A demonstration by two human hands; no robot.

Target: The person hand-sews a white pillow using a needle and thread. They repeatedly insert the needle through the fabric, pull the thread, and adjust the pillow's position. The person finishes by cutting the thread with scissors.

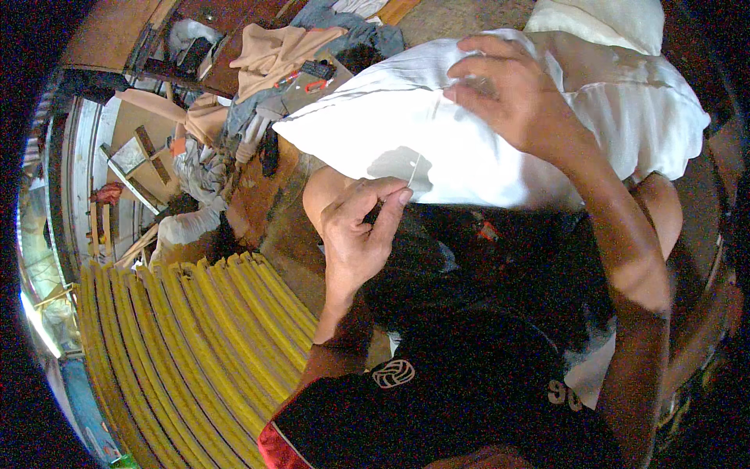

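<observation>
A white pillow (344,117) lies across my lap, brightly lit. My left hand (359,223) is at the pillow's near edge, thumb and forefinger closed on a thin white thread (418,164). The thread rises from the fingertips over the pillow; its far end is lost against the bright cloth. Over the upper middle of the pillow is my right hand (516,102), its fingers curved and apart, with nothing visible between them. Whether its fingertips touch the cloth, I cannot tell.
Another white pillow (601,23) lies at the far right. To my left is a yellow slatted surface (195,344). Beyond it are heaped clothes (203,172), a peach cloth (277,55) and a wooden frame (141,168). Small red and black items (312,74) lie near the cloth.
</observation>
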